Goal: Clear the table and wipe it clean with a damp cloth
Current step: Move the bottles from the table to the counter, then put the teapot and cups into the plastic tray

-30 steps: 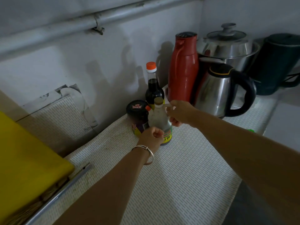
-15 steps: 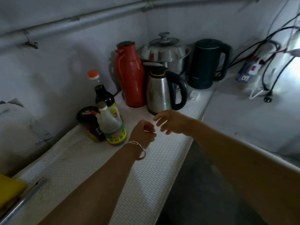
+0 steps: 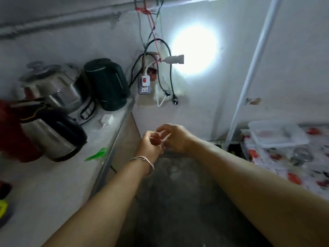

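My left hand (image 3: 148,144), with a thin bangle on its wrist, and my right hand (image 3: 175,138) meet in the air above the dark floor (image 3: 178,196), just off the counter's right edge. The fingers of both pinch a small pale scrap (image 3: 166,138); the blur hides what it is. The counter (image 3: 53,184), covered by a white mat, lies to my left. A table with a red-flowered cloth (image 3: 284,164) stands to my right. No cloth for wiping is in view.
On the counter stand a red flask (image 3: 10,134), a steel kettle (image 3: 51,138), a lidded steel pot (image 3: 58,86) and a dark green kettle (image 3: 108,82). A green bit (image 3: 97,154) lies near its edge. Cables and a power strip (image 3: 145,84) hang on the wall. A clear lidded box (image 3: 277,134) sits on the flowered table.
My view has swung right, away from the bottles. Both hands left the clear bottle, pulled off the counter and came together over the floor.
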Available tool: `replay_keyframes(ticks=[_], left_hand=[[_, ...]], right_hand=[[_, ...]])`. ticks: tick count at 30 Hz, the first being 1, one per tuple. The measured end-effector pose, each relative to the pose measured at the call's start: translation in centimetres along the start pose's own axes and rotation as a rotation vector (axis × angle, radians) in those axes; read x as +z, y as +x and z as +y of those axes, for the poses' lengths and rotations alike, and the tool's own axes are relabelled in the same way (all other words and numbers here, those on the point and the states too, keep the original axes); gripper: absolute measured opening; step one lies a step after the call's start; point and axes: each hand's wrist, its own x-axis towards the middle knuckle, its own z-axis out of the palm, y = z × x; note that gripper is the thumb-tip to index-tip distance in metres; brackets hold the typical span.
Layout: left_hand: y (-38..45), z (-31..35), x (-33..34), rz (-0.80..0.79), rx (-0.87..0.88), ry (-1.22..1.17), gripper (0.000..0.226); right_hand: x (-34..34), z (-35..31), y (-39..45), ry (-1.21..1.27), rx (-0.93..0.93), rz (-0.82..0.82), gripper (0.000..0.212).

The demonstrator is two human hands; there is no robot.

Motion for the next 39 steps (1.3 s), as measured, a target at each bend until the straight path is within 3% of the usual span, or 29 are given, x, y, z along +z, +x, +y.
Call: replay_keyframes(ticks=[5, 16, 22, 30, 39], left_hand=[[1.9, 1.7, 10.0, -0.221, 0.022, 0.065, 0.032], [7.8, 5.6, 28.5, -0.602, 0.115, 0.165, 0.027], [9.7, 6.4, 37.8, -0.811, 0.145, 0.22, 0.036], [8.4, 7.3, 49.4, -1.03, 0.191, 0.277, 0.029], [9.3, 6.3, 63.1, -1.079, 0.197, 0.42, 0.028]], right_hand=[[-7.7, 6.2, -1.8, -0.016, 0.15, 0.158, 0.046], [-19.6, 18.0, -3.8, -0.016, 0.427, 0.62, 0.031], [-23.6, 24.5, -6.3, 0.051, 0.593, 0.818, 0.029], [-29.2, 33.1, -10.5, 0.119, 0.751, 0.945, 0.032], [-34.7, 45.2, -13.0, 0.222, 0.992, 0.945, 0.027]])
